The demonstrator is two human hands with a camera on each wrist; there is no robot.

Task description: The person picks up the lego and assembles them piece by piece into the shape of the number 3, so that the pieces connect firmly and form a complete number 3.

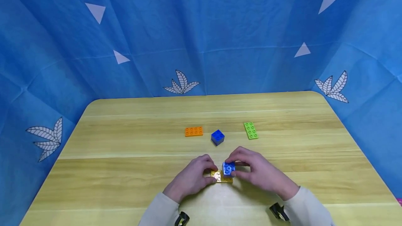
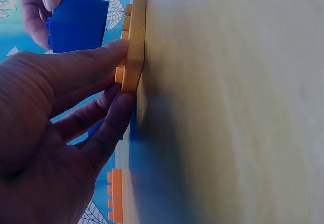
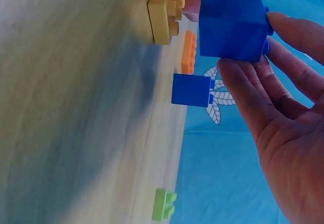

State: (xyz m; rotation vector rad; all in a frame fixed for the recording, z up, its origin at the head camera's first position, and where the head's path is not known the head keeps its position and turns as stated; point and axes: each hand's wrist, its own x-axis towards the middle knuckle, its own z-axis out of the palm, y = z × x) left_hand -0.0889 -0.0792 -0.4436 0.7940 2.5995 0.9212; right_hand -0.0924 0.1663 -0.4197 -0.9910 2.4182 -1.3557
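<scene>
My left hand (image 1: pixel 194 175) pinches the left end of a flat yellow building brick (image 1: pixel 222 177) on the table. In the left wrist view, thumb and fingers hold the yellow brick (image 2: pixel 135 46) by its edges, studs facing up from the tabletop. My right hand (image 1: pixel 255 170) grips a square blue brick (image 1: pixel 228 168) over the yellow brick's right part. A gap between the blue brick (image 3: pixel 233 26) and the yellow brick (image 3: pixel 164 13) shows in the right wrist view, so the two are apart there.
Behind the hands, a second blue brick (image 1: pixel 217 137) stands on the wooden table (image 1: pixel 125 142). A flat orange brick (image 1: pixel 193 131) lies to its left and a flat green brick (image 1: pixel 251 130) to its right. Blue patterned cloth (image 1: pixel 220 27) hangs around the table's back and sides.
</scene>
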